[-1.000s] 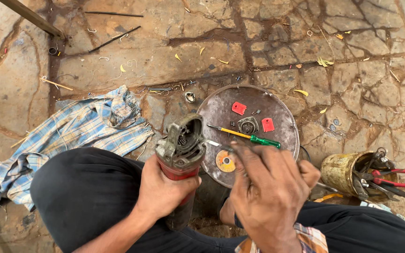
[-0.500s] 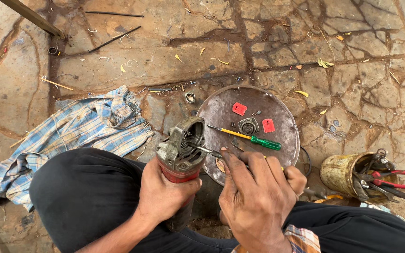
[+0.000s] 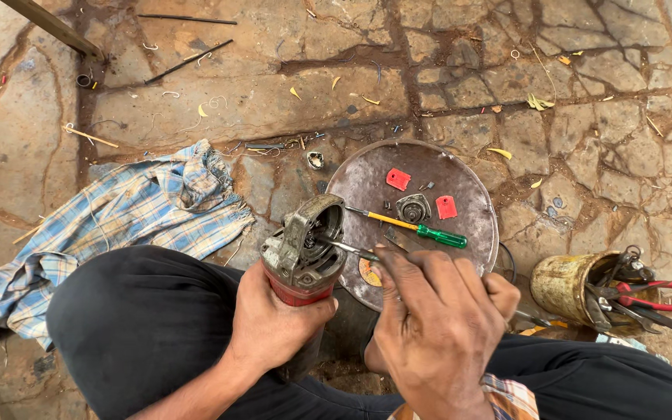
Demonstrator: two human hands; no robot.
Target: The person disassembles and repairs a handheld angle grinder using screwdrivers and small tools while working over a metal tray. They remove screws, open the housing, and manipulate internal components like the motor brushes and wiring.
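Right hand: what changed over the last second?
The right hand moved left from over the round metal tray, bringing a thin metal tool into the power tool's open head. The left hand still grips the tool body; the screwdriver stays on the tray.

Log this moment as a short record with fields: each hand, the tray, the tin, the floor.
left hand: grips the red power tool, open end up
right hand: holds a thin metal tool, tip in that open end
round tray: green-handled screwdriver, two red caps
tin: holds red-handled pliers
floor: checked cloth on stone
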